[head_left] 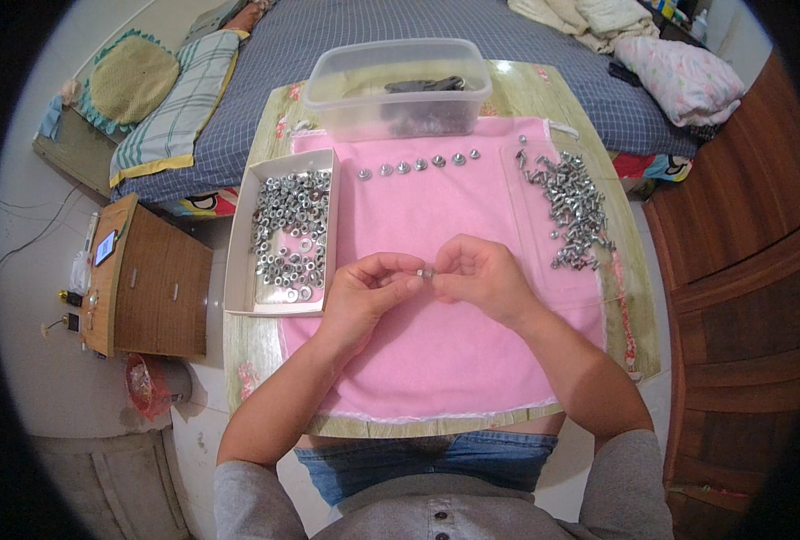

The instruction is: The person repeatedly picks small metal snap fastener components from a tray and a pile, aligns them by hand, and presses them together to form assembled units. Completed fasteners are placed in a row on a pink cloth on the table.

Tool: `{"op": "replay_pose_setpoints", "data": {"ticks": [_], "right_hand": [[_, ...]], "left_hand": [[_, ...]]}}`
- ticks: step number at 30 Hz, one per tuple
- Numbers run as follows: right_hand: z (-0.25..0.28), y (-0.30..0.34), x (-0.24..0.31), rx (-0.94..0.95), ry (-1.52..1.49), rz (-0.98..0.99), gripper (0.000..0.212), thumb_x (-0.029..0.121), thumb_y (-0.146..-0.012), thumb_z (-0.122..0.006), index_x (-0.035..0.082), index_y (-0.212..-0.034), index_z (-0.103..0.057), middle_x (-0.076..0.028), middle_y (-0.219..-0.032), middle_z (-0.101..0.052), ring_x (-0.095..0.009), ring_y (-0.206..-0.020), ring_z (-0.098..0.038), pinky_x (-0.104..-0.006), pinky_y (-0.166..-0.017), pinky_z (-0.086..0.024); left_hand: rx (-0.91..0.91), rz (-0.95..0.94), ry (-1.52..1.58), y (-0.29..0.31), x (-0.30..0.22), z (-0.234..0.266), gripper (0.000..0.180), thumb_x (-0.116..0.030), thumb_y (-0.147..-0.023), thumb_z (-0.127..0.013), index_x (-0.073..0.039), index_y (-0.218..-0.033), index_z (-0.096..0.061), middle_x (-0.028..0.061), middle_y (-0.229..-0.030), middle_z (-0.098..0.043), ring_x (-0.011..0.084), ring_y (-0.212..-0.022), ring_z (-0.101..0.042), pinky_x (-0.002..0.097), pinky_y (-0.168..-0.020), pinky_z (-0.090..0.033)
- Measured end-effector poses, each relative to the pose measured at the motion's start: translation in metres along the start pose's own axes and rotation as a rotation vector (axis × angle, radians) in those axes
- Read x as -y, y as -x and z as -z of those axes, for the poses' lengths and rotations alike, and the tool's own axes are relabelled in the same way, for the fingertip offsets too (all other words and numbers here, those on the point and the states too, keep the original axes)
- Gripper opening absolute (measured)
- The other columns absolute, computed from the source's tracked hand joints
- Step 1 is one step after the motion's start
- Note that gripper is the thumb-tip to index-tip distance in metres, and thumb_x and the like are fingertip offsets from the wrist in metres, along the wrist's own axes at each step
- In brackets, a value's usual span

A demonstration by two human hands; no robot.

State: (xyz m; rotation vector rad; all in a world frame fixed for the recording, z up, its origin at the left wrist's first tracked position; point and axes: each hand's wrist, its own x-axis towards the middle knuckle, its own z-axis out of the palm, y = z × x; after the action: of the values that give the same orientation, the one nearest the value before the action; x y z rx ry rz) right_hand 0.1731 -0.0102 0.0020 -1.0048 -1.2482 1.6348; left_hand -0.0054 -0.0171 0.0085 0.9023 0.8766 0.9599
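Over the middle of the pink cloth (pixel 418 360), my left hand (pixel 373 288) and my right hand (pixel 481 279) meet fingertip to fingertip. Both pinch a small silvery bolt with a nut (pixel 426 274) between thumbs and forefingers; the fingers cover much of it. Left of my left hand is a white cardboard box (pixel 236 243) of loose nuts and washers (pixel 293 211). Beyond my hands stands a row of several bolts fitted with washers or nuts (pixel 420 165). To the right lies a heap of loose bolts (pixel 578 211), on what looks like a shallow clear tray (pixel 521 243).
A clear plastic tub (pixel 337 115) with dark items inside stands at the table's far edge. Past it is a bed (pixel 274 54) with a checked cover. A wooden cabinet (pixel 161 279) and a red-lined bin (pixel 148 387) are on the left, brown wooden furniture (pixel 733 297) on the right.
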Motion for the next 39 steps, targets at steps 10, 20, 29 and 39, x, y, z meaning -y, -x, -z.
{"op": "replay_pose_setpoints", "data": {"ticks": [10,20,29,39], "right_hand": [[0.001,0.0,-0.005,-0.027,0.211,0.113,0.011,0.003,-0.071,-0.063,0.0,-0.079,-0.055,0.0,-0.071,-0.056,-0.004,-0.064,-0.053,-0.0183,-0.058,-0.046],[0.002,0.0,-0.008,-0.024,0.112,0.115,0.012,0.003,-0.072,-0.063,-0.001,-0.081,-0.055,-0.001,-0.074,-0.057,-0.005,-0.066,-0.054,-0.0186,-0.06,-0.047],[-0.001,0.002,-0.002,-0.012,0.066,0.057,0.012,0.004,-0.075,-0.062,-0.002,-0.082,-0.053,-0.001,-0.072,-0.056,-0.006,-0.062,-0.054,-0.0201,-0.056,-0.047],[-0.001,0.002,0.0,0.023,0.115,0.002,0.016,0.016,-0.085,-0.054,0.0,-0.084,-0.053,-0.003,-0.071,-0.057,-0.007,-0.062,-0.054,-0.0201,-0.054,-0.046]], "left_hand": [[-0.022,0.0,-0.125,0.0,0.001,-0.001,0.019,0.001,-0.076,-0.061,0.001,-0.095,-0.06,0.0051,-0.088,-0.061,0.0077,-0.078,-0.055,0.0184,-0.071,-0.045],[0.008,0.003,-0.12,0.0,-0.001,-0.003,0.017,0.001,-0.077,-0.06,0.001,-0.094,-0.059,0.0062,-0.086,-0.061,0.01,-0.077,-0.057,0.0205,-0.072,-0.048],[0.004,-0.005,-0.111,0.0,-0.001,-0.002,0.015,0.0,-0.078,-0.059,0.001,-0.093,-0.059,0.0072,-0.083,-0.061,0.0106,-0.073,-0.058,0.021,-0.069,-0.049],[0.011,-0.018,-0.114,-0.002,0.002,0.002,0.014,0.0,-0.078,-0.058,0.002,-0.092,-0.059,0.0079,-0.082,-0.061,0.011,-0.071,-0.057,0.0211,-0.067,-0.048]]}}
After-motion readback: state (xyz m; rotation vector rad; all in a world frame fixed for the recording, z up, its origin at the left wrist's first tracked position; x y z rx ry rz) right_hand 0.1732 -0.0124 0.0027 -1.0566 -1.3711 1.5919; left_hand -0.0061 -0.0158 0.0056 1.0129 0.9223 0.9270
